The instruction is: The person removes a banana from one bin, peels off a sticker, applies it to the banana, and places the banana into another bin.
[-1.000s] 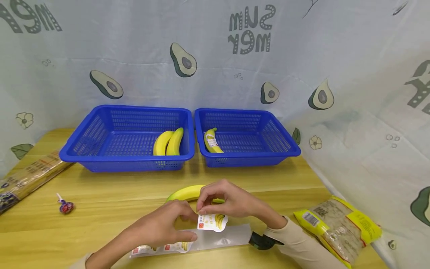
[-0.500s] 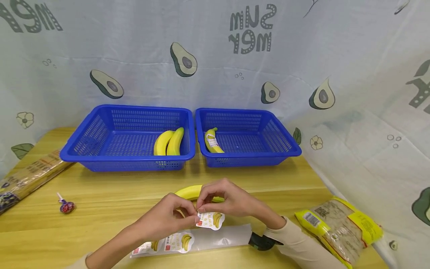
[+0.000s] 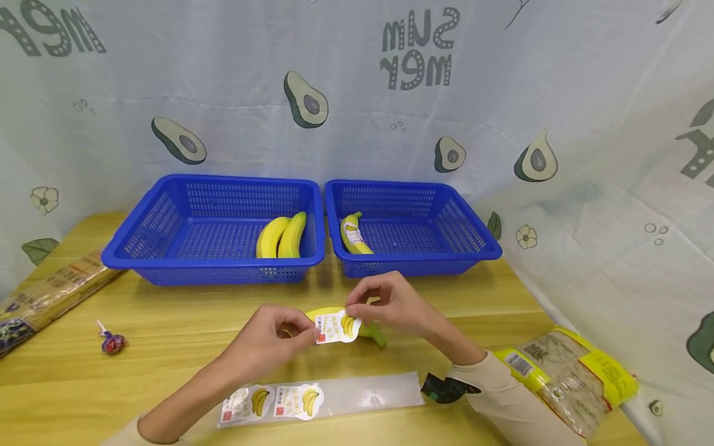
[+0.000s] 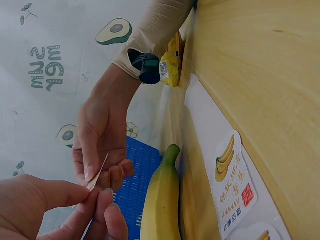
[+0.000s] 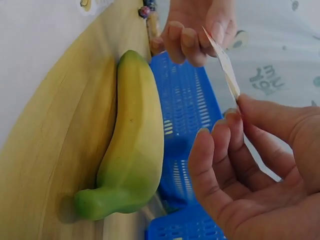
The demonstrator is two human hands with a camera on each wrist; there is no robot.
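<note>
Between both hands, a white banana sticker [image 3: 338, 326] is stretched in the air, printed with bananas and lettering. My left hand [image 3: 273, 341] pinches its left edge, and my right hand [image 3: 393, 308] pinches its upper right edge. Just beneath lies a banana [image 5: 132, 135] on the table, largely hidden by the sticker and hands in the head view; the right wrist view shows it whole, green at the stem end. Nearer the body is a clear backing strip [image 3: 370, 396] bearing two more stickers [image 3: 298, 401] on its left part.
Two blue baskets stand at the back: the left one [image 3: 217, 263] holds two bananas [image 3: 281, 237], the right one [image 3: 413, 256] a stickered banana [image 3: 353, 234]. A lollipop [image 3: 113, 343] and long packet [image 3: 52, 297] lie left; a yellow bag [image 3: 574, 378] lies right.
The left hand has come to pinch the sticker's left edge. Both hands have lifted the sticker up and away from the strip, over the banana.
</note>
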